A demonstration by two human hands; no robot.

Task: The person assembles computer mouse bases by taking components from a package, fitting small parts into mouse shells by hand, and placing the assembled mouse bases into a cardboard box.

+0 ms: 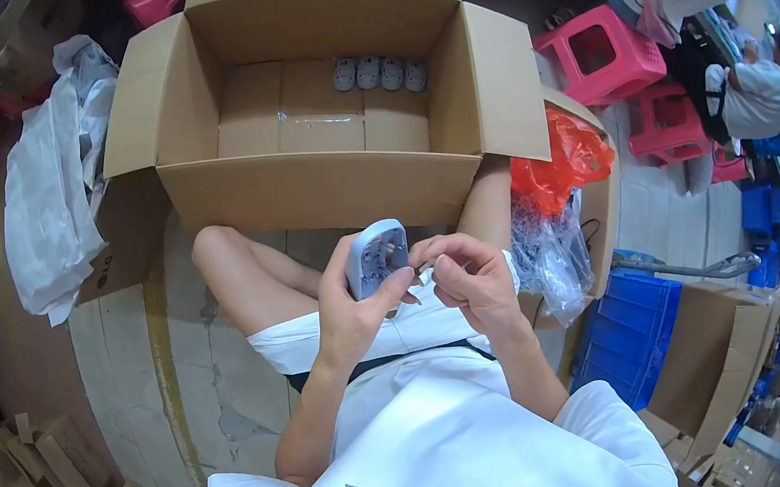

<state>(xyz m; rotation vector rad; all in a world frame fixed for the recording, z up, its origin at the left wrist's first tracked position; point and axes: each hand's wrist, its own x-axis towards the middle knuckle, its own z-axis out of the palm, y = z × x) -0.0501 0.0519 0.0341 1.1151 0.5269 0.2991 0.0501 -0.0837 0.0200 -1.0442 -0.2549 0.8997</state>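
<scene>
My left hand (353, 304) grips a pale blue-grey oval plastic shell (378, 257) in front of my lap, its hollow inner side with moulded details turned to the right. Close to its right edge, my right hand (476, 281) has thumb and forefinger pressed together in a pinch. Whatever sits between those fingertips is too small to make out. Beyond my hands a large open cardboard box (320, 178) stands with its flaps folded out. Several similar pale shells (369, 72) lie in a row on its bottom, toward the far right.
To the right, a carton holds a red plastic bag (559, 158) and clear plastic bags (549, 260), with a blue crate (628, 334) nearer me. Pink stools (599, 56) and seated people are farther right. White plastic sheeting (51, 203) hangs over a carton at left.
</scene>
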